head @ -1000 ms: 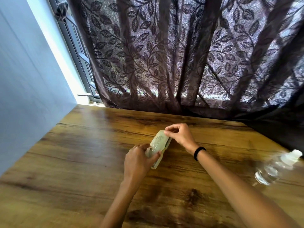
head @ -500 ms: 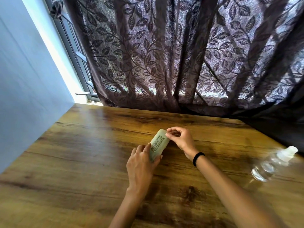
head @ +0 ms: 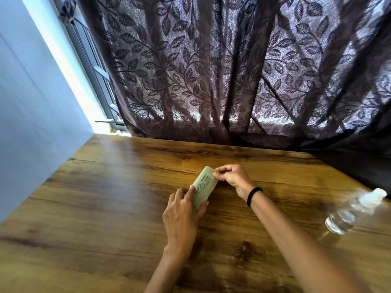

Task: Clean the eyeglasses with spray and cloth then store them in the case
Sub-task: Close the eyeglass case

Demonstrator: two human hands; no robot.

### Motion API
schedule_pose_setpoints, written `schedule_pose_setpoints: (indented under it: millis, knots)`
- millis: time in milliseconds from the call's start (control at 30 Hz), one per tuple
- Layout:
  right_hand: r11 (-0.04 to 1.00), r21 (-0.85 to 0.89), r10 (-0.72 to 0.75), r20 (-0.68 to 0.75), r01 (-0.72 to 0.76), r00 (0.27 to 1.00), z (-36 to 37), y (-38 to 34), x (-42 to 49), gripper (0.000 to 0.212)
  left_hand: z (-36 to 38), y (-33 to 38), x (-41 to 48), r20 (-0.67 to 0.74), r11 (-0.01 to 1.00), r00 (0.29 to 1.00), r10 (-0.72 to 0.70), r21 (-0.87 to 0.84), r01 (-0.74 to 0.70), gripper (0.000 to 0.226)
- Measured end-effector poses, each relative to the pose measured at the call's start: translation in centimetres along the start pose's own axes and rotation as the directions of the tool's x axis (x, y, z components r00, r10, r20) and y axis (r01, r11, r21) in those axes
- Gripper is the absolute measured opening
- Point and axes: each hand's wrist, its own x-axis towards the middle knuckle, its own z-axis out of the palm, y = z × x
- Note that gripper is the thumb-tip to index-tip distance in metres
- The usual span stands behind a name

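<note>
Left hand (head: 182, 212), right hand (head: 232, 178) hold case (head: 204, 187); wooden table (head: 105, 208), curtain (head: 211, 70) behind

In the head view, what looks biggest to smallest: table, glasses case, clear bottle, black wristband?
Table
Clear bottle
Glasses case (partly covered, so versus bottle unsure)
Black wristband

The pale green case (head: 204, 187) bears dark printed lines; one seems to begin "GOUTHA"; the rest is illegible.
</note>
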Motion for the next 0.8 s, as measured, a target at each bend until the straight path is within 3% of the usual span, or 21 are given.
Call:
schedule_pose_setpoints:
  millis: [433, 800]
  knots:
    - [0.999, -0.013, -0.029, -0.015, 0.029, 0.999, 1.5, -0.6, 0.3, 0.022, -0.2, 0.5, 0.5, -0.005, 0.999, 0.999, -0.033, 0.013, 0.033, 0.050]
    - [0.994, -0.022, -0.103, -0.009, 0.103, 0.995, 1.0, -0.8, -0.2, 0.036, -1.1, -0.6, 0.7, -0.053, 1.000, 0.998, 0.022, -0.015, -0.023, 0.055]
